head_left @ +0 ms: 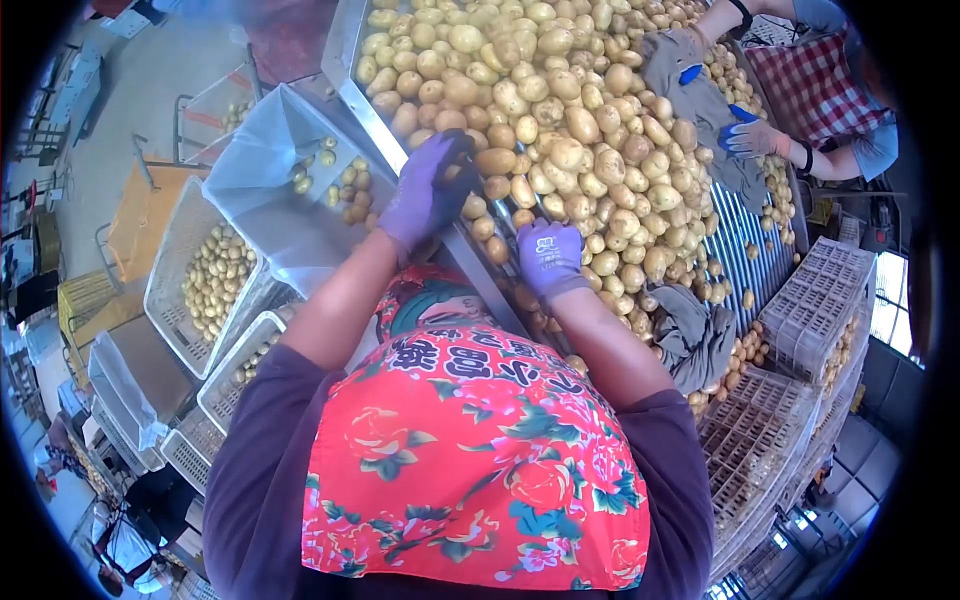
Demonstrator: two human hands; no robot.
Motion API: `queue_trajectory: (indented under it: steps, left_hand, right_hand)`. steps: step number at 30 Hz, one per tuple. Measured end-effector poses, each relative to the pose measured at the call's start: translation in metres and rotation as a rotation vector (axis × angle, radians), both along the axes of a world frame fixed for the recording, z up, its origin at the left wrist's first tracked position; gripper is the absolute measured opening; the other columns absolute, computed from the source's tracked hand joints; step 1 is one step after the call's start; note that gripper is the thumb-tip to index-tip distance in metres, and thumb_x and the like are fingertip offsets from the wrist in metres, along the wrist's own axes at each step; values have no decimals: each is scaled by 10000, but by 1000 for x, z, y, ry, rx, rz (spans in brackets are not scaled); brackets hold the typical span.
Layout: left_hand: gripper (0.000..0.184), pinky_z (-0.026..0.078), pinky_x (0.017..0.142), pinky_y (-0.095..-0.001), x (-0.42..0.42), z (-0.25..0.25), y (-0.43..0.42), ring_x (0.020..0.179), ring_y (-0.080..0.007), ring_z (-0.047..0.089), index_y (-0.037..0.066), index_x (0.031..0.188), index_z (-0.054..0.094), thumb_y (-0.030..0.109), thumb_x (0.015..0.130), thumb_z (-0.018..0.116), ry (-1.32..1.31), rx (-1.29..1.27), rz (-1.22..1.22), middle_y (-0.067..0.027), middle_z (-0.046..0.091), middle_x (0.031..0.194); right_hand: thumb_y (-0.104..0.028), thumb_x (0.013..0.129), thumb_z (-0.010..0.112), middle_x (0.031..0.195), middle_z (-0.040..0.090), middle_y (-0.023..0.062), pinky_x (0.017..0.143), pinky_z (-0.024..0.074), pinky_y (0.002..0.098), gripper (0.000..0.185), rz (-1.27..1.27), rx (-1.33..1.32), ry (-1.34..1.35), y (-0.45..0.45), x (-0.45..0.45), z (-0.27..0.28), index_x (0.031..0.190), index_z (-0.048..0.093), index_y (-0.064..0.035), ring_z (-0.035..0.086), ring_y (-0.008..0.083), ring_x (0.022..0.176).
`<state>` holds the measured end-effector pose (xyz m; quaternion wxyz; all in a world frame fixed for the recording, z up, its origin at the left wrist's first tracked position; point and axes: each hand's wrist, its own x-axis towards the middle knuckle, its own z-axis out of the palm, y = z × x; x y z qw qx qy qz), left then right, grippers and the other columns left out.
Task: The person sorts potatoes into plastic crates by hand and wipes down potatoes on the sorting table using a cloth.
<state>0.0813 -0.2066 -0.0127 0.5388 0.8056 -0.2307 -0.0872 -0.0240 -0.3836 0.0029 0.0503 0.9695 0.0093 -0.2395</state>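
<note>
My left hand [432, 188], in a purple glove with dark fingers, is over the metal rim [375, 125] of the sorting table. Its dark fingers bend inward beside the potatoes [565, 155]; whatever they may grip is hidden. Among the potatoes nearest me rests my right hand [552, 258], also gloved in purple. Knuckles face up there and the fingers curl under, so their contents do not show. Between the two hands, a few potatoes lie on the bars of the table [503, 222].
Left of the table, a plastic-lined bin [262, 190] and a white crate [165, 290] hold potatoes. A co-worker's gloved hand [752, 138] rests by a grey cloth [700, 110] opposite. Another cloth [692, 335] lies right of me, near stacked crates [755, 430].
</note>
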Motion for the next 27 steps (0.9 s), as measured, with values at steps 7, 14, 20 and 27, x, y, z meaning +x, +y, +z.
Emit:
queue_trajectory:
  steps: [7,14,20,27]
  left_hand:
    - [333,429,932,-260,-16,16,33,1083,-111,525,7,1249,551,188,970,531,483,-281,90,-44,603,1160]
    - [328,405,976,-297,-28,17,50,1079,-146,548,-5,1210,574,216,981,493,438,-386,110,-71,628,1134]
    - [323,409,964,-301,-30,14,53,1067,-151,548,-13,1173,591,218,990,458,354,-347,103,-69,634,1122]
    - [376,416,957,-294,-44,15,60,1065,-141,550,-10,1202,569,283,1001,445,391,-297,70,-63,623,1136]
  right_hand:
    - [-132,787,572,961,641,99,726,481,395,213,32,-19,17,3,-3,4,998,579,-107,637,245,898]
    - [-127,802,539,952,643,99,699,501,416,199,221,263,182,11,-28,42,997,575,-108,635,288,873]
    - [-156,841,570,916,669,119,683,515,410,208,205,371,171,13,-23,12,1040,623,-132,661,300,835]
    - [-19,873,612,1081,610,0,866,443,264,279,-485,1514,-78,-4,-17,36,1151,600,-10,542,103,968]
